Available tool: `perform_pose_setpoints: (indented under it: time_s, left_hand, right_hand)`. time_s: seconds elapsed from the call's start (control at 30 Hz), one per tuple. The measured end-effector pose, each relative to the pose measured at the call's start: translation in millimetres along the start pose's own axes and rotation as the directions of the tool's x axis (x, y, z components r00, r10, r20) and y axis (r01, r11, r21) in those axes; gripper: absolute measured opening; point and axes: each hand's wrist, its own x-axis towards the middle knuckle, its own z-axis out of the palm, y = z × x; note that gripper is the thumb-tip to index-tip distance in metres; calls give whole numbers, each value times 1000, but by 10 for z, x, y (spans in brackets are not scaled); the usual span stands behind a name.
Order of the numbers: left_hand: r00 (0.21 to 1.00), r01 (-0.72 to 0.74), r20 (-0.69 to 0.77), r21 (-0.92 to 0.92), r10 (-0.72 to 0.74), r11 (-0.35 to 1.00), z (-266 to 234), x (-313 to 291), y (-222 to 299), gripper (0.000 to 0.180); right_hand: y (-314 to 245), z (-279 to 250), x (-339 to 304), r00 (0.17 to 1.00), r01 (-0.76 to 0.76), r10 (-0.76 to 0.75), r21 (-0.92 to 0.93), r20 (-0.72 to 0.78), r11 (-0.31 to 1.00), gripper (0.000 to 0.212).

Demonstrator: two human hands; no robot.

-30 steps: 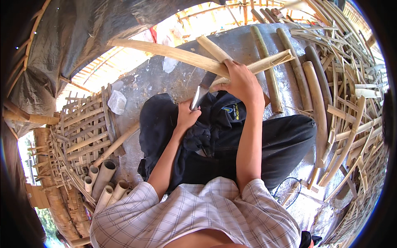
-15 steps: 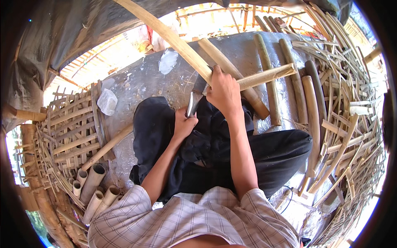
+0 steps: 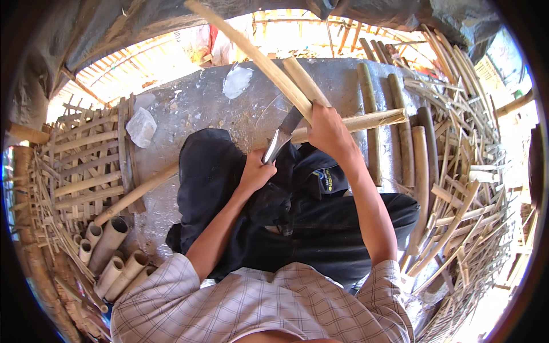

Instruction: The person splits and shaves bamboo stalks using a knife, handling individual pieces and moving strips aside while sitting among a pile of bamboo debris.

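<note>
My left hand (image 3: 258, 172) is closed on the silver part of a knife-like tool (image 3: 277, 144), frame centre. My right hand (image 3: 333, 134) is clamped on a pale bamboo strip (image 3: 263, 64) running to upper left (fingertips hidden). Split bamboo (image 3: 376, 120) extends rightward. Cut tubes (image 3: 108, 243) lie lower left.

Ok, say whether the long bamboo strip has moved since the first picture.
Yes, the long bamboo strip has swung forward and rightward: earlier it crossed the pale plastic scrap, and now passes to its right.
</note>
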Motion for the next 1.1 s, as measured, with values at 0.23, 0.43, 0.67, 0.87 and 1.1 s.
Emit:
perform_pose_setpoints:
  time_s: [0.23,0.43,0.67,0.87,1.1]
  left_hand:
    - [998,-58,40,18,58,998,77,-28,107,9]
    - [996,-92,19,-21,93,996,36,-44,12,11]
    - [997,-53,43,-118,58,992,8,-67,20,6]
    - [998,-61,-2,36,61,998,89,-29,96,10]
    - [996,-86,-12,211,91,974,21,-49,41,12]
  right_hand:
    - [127,-396,-22,984,97,-61,-215,166,972,24]
    - [-79,93,-155,996,21,-32,-136,-78,991,22]
    - [-160,375,-100,984,-47,47,2,-170,999,28]
    - [94,-383,36,973,123,-77,-207,217,971,22]
    - [44,-178,-142,997,-2,14,-151,79,989,23]
